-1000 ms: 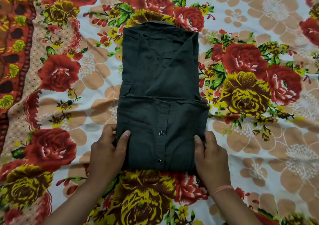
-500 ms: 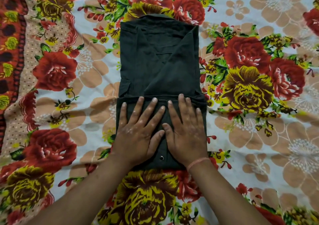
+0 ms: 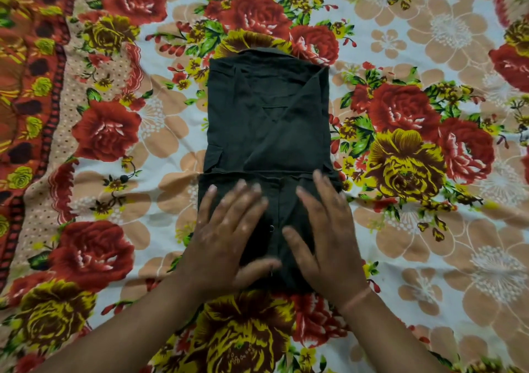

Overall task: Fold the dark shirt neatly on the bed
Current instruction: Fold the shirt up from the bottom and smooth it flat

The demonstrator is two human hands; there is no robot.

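In the head view, the dark shirt point(image 3: 269, 132) lies folded at the centre of the frame on the floral bed sheet point(image 3: 429, 229). The left hand point(image 3: 226, 244) and right hand point(image 3: 326, 235) press flat on its lower folded part, fingers spread, gripping nothing.

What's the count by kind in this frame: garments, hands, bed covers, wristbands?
Shirt: 1
Hands: 2, left and right, both flat on the shirt
Bedsheet: 1
Wristband: 1, on the right wrist
Total: 5
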